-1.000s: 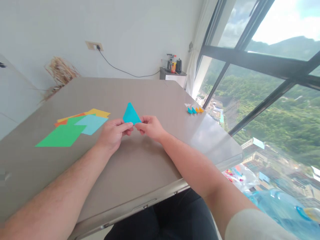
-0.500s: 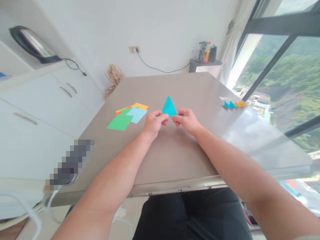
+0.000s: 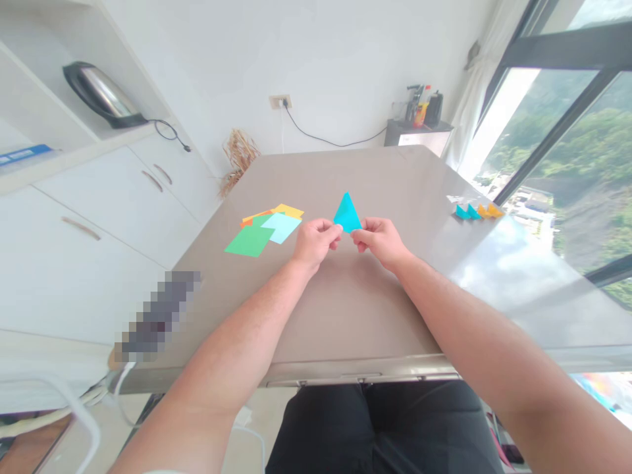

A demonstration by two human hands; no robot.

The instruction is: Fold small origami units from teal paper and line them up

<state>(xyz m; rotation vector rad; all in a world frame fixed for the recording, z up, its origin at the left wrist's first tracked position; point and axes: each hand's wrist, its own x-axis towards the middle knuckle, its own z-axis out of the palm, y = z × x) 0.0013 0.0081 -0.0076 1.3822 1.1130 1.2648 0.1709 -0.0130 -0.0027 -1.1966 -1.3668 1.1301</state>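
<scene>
A blue piece of origami paper [image 3: 347, 213], folded to a triangle with its point facing away from me, is held just above the table in the head view. My left hand [image 3: 317, 243] pinches its lower left corner between thumb and fingers. On the lower right corner, my right hand [image 3: 379, 241] has the same kind of pinch. Left of my hands, loose paper sheets lie overlapping: a green sheet [image 3: 251, 241], a light blue sheet [image 3: 281, 228] and a yellow-orange sheet [image 3: 290, 210]. Several small folded paper pieces [image 3: 474, 212], blue and orange, stand in a row at the right.
The grey-brown table [image 3: 345, 316] stretches to the far wall. A blurred-out dark object [image 3: 160, 316] lies at its left edge. Beyond it are white cabinets [image 3: 113, 191] with a kettle [image 3: 103, 95] on the shelf. A window [image 3: 553, 145] is on the right.
The view has shifted slightly, so everything appears a little farther right. Both hands keep their pinch on the blue paper, which looks the same in shape.
</scene>
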